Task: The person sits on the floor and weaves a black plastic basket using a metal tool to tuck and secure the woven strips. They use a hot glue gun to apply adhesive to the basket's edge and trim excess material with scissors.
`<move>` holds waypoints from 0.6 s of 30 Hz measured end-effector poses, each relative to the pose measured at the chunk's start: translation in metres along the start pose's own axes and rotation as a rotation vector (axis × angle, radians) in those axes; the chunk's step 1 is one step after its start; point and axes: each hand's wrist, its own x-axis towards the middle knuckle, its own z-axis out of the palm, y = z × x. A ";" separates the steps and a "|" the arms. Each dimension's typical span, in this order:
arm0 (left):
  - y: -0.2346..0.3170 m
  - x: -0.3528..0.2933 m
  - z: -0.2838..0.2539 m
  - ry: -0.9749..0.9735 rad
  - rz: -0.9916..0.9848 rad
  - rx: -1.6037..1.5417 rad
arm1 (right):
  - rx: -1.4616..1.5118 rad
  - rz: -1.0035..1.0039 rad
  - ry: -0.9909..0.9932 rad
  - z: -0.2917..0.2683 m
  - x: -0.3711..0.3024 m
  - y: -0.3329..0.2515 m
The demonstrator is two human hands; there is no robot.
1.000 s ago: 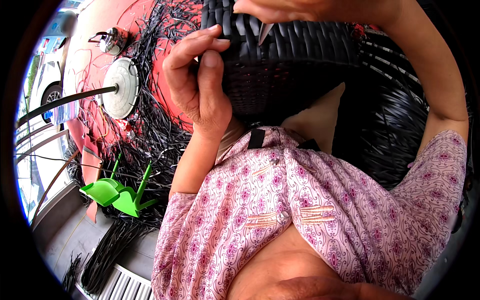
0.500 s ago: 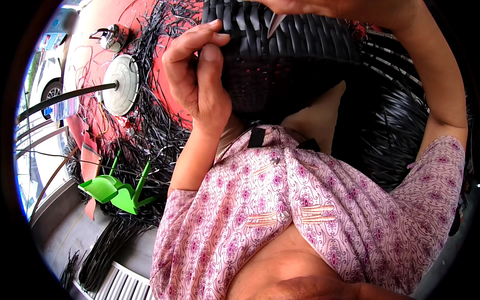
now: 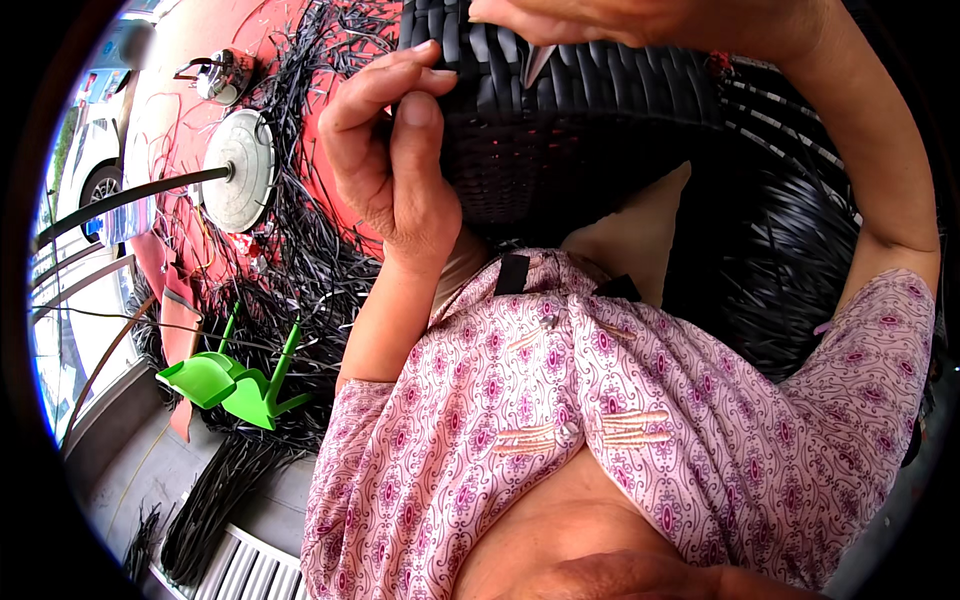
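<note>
"So, where was the basket?"

"Top centre. Black woven basket [image 3: 620,90], upper part cut off by the frame edge."

"Right grip?"

"Right hand [image 3: 650,22] was closed round a pointed metal tool [image 3: 537,66], also top centre. Tip pointed down at the weave; tool's upper end was hidden. Couldn't tell if the tip had gone in."

"Left grip?"

"Left hand [image 3: 395,165] was at the basket's left corner, fingers curled over, thumb alongside. Couldn't tell whether it pinched the edge or only rested there."

"Nearby?"

"Loose black strips [image 3: 320,250] lay heaped left of centre. Metal kettle [image 3: 222,80] upper left, round pale disc [image 3: 250,160] below it, green scoops [image 3: 250,400] lower left."
</note>
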 end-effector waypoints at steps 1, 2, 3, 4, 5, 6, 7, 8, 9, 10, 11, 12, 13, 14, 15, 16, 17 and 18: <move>0.000 0.000 0.000 -0.001 0.005 -0.001 | 0.112 0.058 -0.014 0.001 0.000 0.000; -0.001 0.000 0.000 -0.003 0.011 -0.002 | 0.119 0.072 -0.052 0.000 0.001 0.000; -0.001 0.000 0.001 -0.003 0.012 0.003 | 0.126 0.086 -0.089 -0.001 0.002 0.000; 0.000 -0.001 0.000 -0.002 0.015 0.012 | 0.028 0.052 -0.146 -0.004 0.004 -0.002; 0.001 -0.001 0.000 0.000 0.017 0.021 | 0.005 0.034 -0.139 -0.002 0.004 -0.002; 0.001 -0.003 0.000 0.002 0.013 0.022 | -0.019 0.016 -0.131 -0.001 0.004 -0.002; 0.002 -0.002 0.000 -0.001 0.011 0.017 | 0.026 0.018 -0.062 0.007 -0.001 0.001; 0.002 -0.002 0.001 -0.004 0.008 0.009 | 0.097 0.034 -0.015 0.012 -0.004 0.004; 0.001 -0.002 0.002 -0.005 0.015 0.011 | 0.165 0.045 0.033 0.018 -0.007 0.006; 0.000 -0.002 0.001 -0.002 0.018 0.021 | 0.241 0.049 0.088 0.025 -0.010 0.009; 0.000 -0.003 0.001 0.001 0.022 0.031 | 0.273 0.077 0.061 0.026 -0.010 0.007; 0.000 -0.003 0.001 0.001 0.021 0.032 | 0.279 0.091 0.034 0.026 -0.011 0.006; 0.001 -0.003 0.000 0.000 0.020 0.031 | 0.285 0.107 0.006 0.025 -0.011 0.005; 0.002 -0.003 0.000 -0.001 0.019 0.031 | 0.265 0.109 -0.022 0.024 -0.012 0.005; 0.003 -0.004 0.001 0.004 0.017 0.018 | 0.254 0.105 -0.034 0.024 -0.012 0.005; 0.003 -0.004 0.002 0.007 0.015 0.006 | 0.244 0.103 -0.046 0.023 -0.012 0.004; 0.003 -0.004 0.001 0.011 0.012 -0.006 | 0.243 0.096 -0.044 0.024 -0.011 0.005; 0.002 -0.003 0.000 0.010 0.021 0.007 | 0.241 0.093 -0.045 0.025 -0.011 0.005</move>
